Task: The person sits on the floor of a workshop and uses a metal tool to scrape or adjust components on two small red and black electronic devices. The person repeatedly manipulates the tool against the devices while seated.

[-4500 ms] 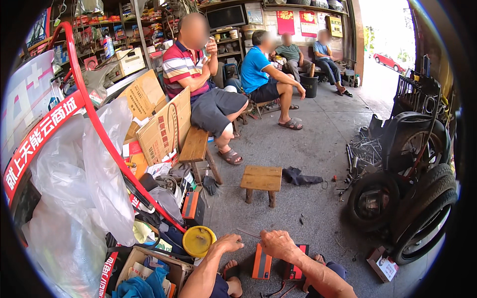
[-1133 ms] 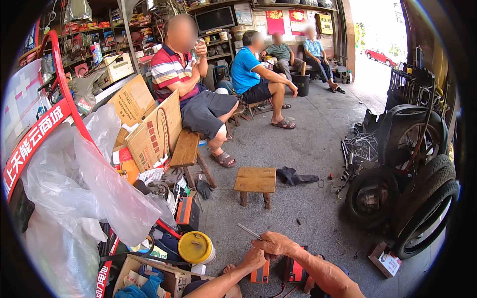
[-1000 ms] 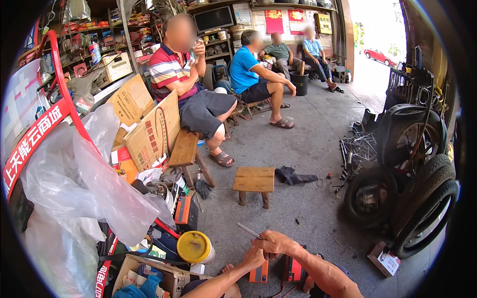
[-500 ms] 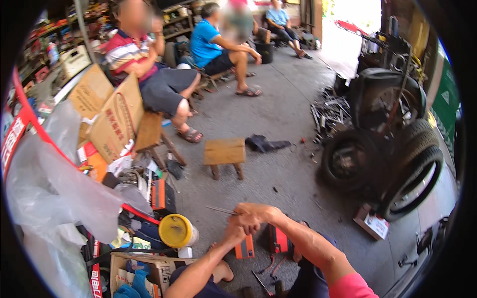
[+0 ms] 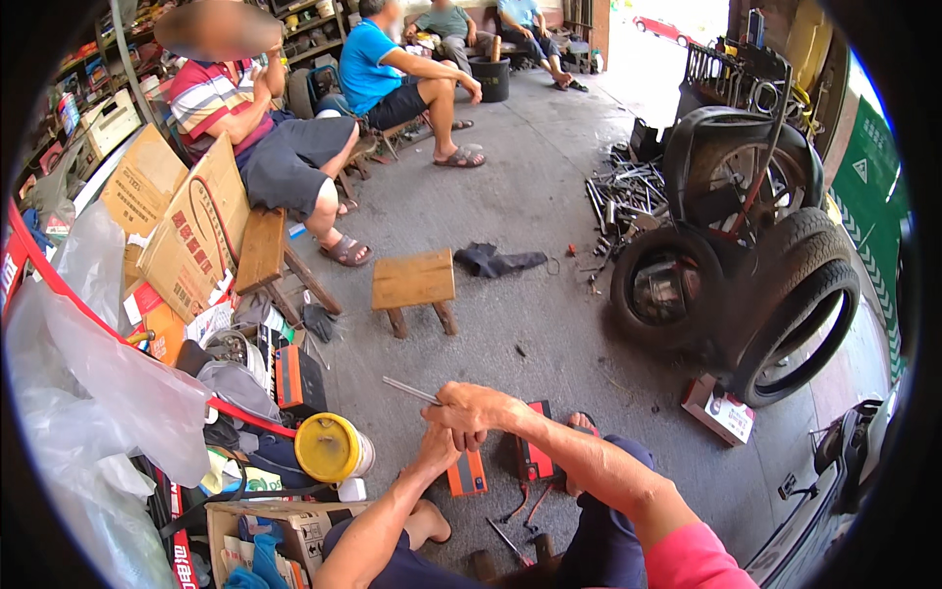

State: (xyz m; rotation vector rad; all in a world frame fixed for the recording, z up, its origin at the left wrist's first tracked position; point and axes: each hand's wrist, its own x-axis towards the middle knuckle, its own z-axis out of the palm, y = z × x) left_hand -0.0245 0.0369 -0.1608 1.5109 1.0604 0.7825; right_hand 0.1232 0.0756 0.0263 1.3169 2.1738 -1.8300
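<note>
The right hand (image 5: 473, 408) is closed around a thin metal tool (image 5: 410, 390), which pokes out past the fingers toward the upper left. The left hand (image 5: 439, 448) sits just below it, partly covered by the right (I cannot tell how its fingers are set, or whether they grip anything). The tool is held above the floor (image 5: 589, 329), in front of the person's knees.

Below the hands, an orange-and-black box (image 5: 468, 475) stands on the floor, with a red-and-black box (image 5: 536, 454) just to its right. Cables (image 5: 536, 507) lie in front of the red-and-black box, and a screwdriver (image 5: 506, 540) lies nearer the person.

To the left of the hands stands a bucket (image 5: 328, 448) with a yellow top. Farther ahead is a wooden stool (image 5: 414, 282), with a dark cloth (image 5: 500, 260) beside it. Tyres (image 5: 797, 334) lean together at the right, near a small carton (image 5: 718, 408).
</note>
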